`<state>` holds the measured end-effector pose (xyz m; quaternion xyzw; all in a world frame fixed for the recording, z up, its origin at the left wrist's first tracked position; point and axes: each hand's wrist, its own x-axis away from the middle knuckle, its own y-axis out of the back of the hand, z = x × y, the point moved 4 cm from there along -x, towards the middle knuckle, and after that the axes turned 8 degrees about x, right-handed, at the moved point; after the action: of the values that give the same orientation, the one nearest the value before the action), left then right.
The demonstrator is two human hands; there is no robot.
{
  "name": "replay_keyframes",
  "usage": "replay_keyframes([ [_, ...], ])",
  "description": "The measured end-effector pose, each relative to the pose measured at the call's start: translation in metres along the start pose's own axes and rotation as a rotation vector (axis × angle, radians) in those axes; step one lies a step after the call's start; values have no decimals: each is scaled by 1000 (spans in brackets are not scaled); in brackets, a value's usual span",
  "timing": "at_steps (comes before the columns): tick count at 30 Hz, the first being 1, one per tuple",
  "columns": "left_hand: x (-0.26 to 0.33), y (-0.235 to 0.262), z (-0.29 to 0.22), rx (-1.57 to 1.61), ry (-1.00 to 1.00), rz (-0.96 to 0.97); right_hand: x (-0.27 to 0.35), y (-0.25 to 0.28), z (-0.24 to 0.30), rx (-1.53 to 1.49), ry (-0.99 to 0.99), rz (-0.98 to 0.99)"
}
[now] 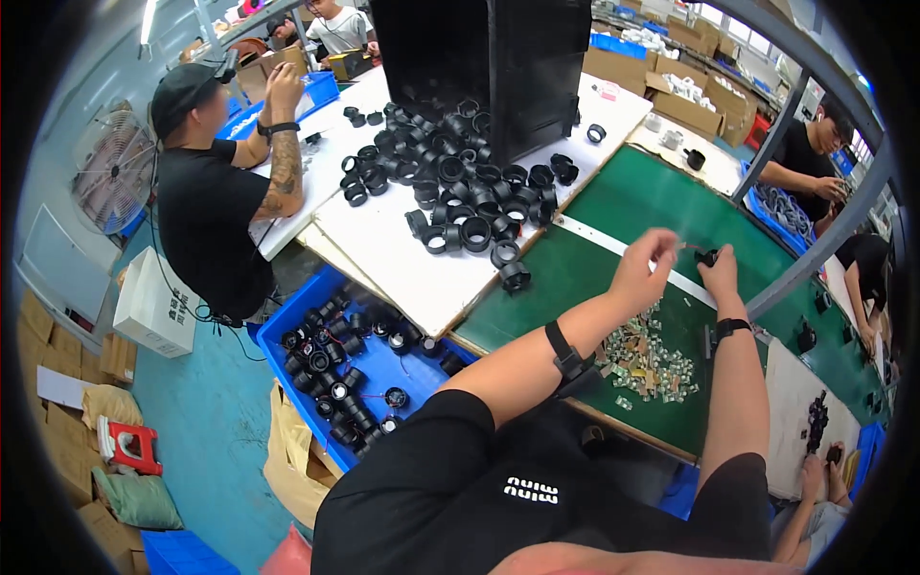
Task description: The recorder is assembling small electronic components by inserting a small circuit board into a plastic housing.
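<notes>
My right hand (719, 272) grips a small black ring-shaped part (707, 257) above the green work surface (546, 331). Just left of it, my left hand (648, 268) is raised with its fingers pinched together. A thin red wire (688, 246) shows between that pinch and the black part; its exact ends are too small to make out. Below both hands lies a loose pile of small circuit boards (649, 362). Dark bands circle both my forearms.
Many black plastic rings (470, 206) spill from a tall black bin (541, 81) onto a white table (402, 273). A blue crate (297, 311) at lower left holds black parts with red wires. A grey metal post (815, 264) rises at right. Co-workers sit left and right.
</notes>
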<state>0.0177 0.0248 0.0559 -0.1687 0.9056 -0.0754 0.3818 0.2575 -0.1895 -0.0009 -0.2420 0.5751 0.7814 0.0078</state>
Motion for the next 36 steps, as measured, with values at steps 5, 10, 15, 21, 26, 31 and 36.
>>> replay_keyframes([
  [5,50,-8,-85,140,163,638,57,44,8,-1,136,-259],
  [10,163,138,-157,284,1091,1392,249,216,-84,93,275,-863],
  [15,240,373,-175,-1018,1424,-24,520,194,-339,697,-992,-613],
  [21,339,479,-182,-1875,1497,-521,524,190,-365,647,-897,-224],
  [26,359,479,-142,-1848,1499,-441,492,182,-374,577,-864,103],
  [31,352,433,-141,-1873,1649,-257,456,192,-315,530,-815,416],
  [36,358,429,-133,-1947,1546,-204,437,188,-292,435,-739,747],
])
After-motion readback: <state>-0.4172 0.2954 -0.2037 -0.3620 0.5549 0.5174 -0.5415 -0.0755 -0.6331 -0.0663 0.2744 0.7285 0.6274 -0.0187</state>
